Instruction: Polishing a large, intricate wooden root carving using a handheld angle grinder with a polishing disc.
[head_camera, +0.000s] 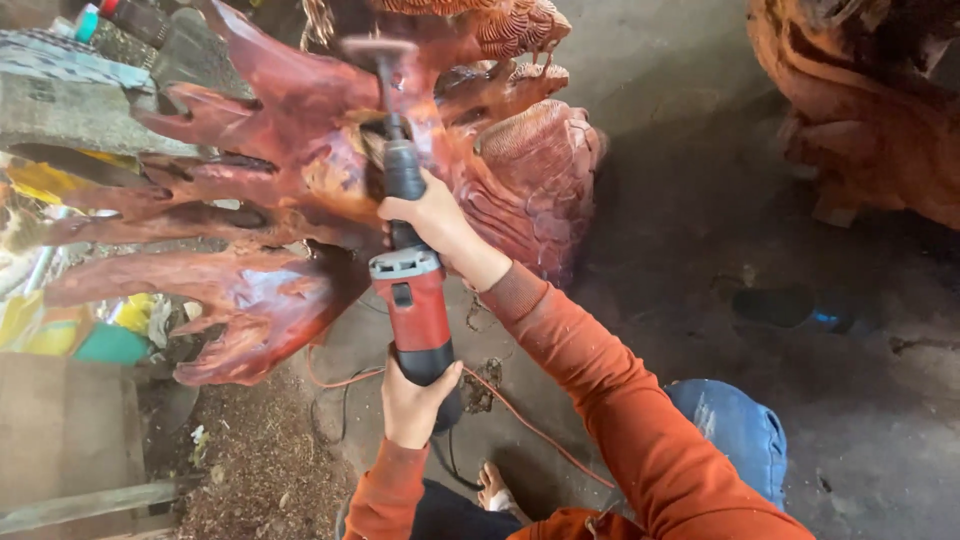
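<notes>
A red and black electric die grinder (413, 300) points up at a large reddish wood carving (300, 180) with branch-like arms and scaled fish shapes. My right hand (430, 215) grips the grinder's black neck near the front. My left hand (412, 398) holds its rear end, where the cord leaves. The spinning bit and disc (378, 50) sit against the upper part of the carving. Both arms wear orange sleeves.
An orange power cord (520, 425) runs across the grey concrete floor (700, 200). Sawdust (260, 460) lies at the lower left beside wooden planks (60, 440). Another reddish carving (860, 100) stands at the upper right. My bare foot (495, 490) and a dark sandal (780, 305) are on the floor.
</notes>
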